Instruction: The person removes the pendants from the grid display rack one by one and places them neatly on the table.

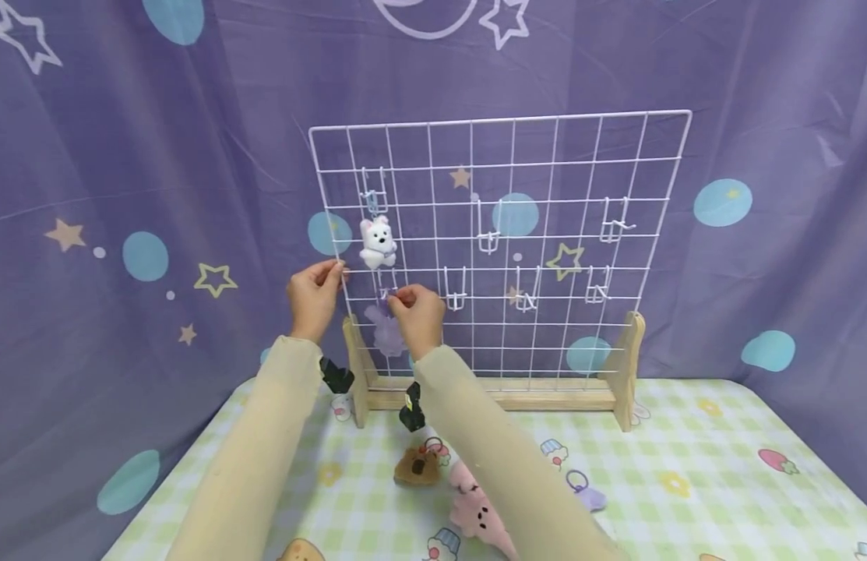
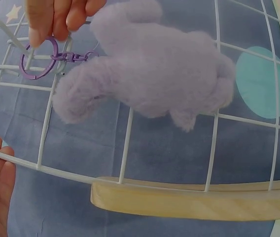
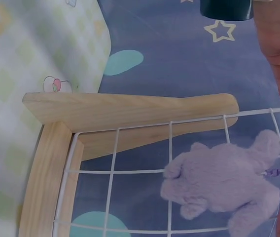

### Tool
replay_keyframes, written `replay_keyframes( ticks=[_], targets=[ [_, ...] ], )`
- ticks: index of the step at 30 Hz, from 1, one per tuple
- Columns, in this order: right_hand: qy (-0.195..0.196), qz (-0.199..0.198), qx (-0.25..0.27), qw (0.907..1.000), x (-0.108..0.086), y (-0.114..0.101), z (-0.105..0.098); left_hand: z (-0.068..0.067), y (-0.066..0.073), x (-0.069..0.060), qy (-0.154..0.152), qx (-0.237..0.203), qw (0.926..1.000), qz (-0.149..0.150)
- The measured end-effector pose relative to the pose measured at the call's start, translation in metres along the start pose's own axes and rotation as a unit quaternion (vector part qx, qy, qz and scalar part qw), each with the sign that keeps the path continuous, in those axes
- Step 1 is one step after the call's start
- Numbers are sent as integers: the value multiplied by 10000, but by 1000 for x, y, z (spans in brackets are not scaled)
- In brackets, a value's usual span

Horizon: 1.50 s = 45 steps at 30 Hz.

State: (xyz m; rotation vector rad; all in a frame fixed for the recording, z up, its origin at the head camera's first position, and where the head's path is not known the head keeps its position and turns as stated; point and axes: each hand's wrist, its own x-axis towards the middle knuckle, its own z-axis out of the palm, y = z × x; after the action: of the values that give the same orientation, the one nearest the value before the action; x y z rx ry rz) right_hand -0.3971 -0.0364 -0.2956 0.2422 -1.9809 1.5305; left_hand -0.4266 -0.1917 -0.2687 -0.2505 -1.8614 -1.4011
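Note:
My left hand [image 1: 314, 300] holds the left edge wire of a white wire grid panel [image 1: 492, 121], low on that side. With my right hand [image 1: 421, 318] I pinch the purple ring [image 2: 40, 76] of a fluffy lilac plush keychain [image 1: 388, 335]. The ring is at a white hook on the grid, and the left wrist view shows it around the hook's prong. Below it the plush hangs in front of the wires, joined by a small purple chain [image 3: 276, 172]. Just above hangs a white dog plush keychain [image 1: 378, 243] on another hook.
Several white hooks [image 1: 488, 241] sit on the grid's middle and right. Wooden feet [image 1: 624, 374] hold the grid on a green checked tablecloth [image 1: 727, 452]. A brown plush [image 1: 417, 467], pink plush [image 1: 475, 514] and another purple-ringed keychain [image 1: 590, 497] lie in front. Behind hangs a purple curtain [image 1: 195, 117].

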Motion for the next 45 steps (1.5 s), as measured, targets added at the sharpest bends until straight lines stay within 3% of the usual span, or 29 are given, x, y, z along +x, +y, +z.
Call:
replay_keyframes(
  ticks=[7,13,22,30,36,45],
  targets=[
    [79,11,-224,9997,0,-2,-1,1,2,-2,9,118,9999,-5],
    [-192,18,-63,9998,-4,-7,-5,-1,-1,-3,67,-134,9999,64],
    [-454,-180,-98,9988,-6,-18,-14,0,2,-1,-1,26,10000,30],
    [-743,-192,477,9959,-11,-20,-22,-1,2,-1,-18,276,9996,45],
    [-1079,-239,1035,9885,-19,-22,-34,-2,2,0,17,307,9995,41],
    [-1747,-423,1332,9746,-38,-28,-71,-1,5,-1,21,207,9998,8]
  ],
)
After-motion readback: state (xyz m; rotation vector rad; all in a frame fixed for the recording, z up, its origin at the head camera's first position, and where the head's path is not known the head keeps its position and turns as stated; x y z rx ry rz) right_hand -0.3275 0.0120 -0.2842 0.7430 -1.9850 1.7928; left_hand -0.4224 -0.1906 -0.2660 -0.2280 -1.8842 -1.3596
